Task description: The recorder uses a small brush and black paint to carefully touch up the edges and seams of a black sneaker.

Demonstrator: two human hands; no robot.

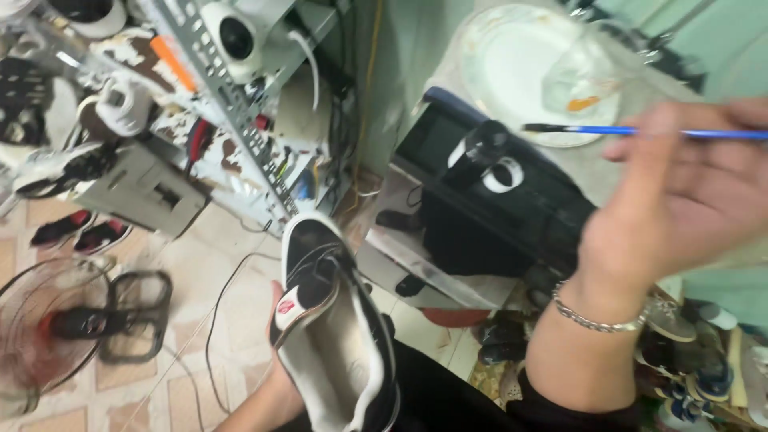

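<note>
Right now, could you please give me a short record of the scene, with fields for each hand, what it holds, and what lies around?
left hand: under the shoe, holding it sole-side toward the floor, opening up
shoe: black and white, laces loose
right hand: raised, blurred, grip on a thin blue brush
brush tip: dark, over the white plate
wrist: silver bracelet
nearby: black box, floor fan, more shoes on the floor

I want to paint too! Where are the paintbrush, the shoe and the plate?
paintbrush (592,129), head view, blue handle.
shoe (340,336), head view, white inside.
plate (512,56), head view, bare white middle.
</note>
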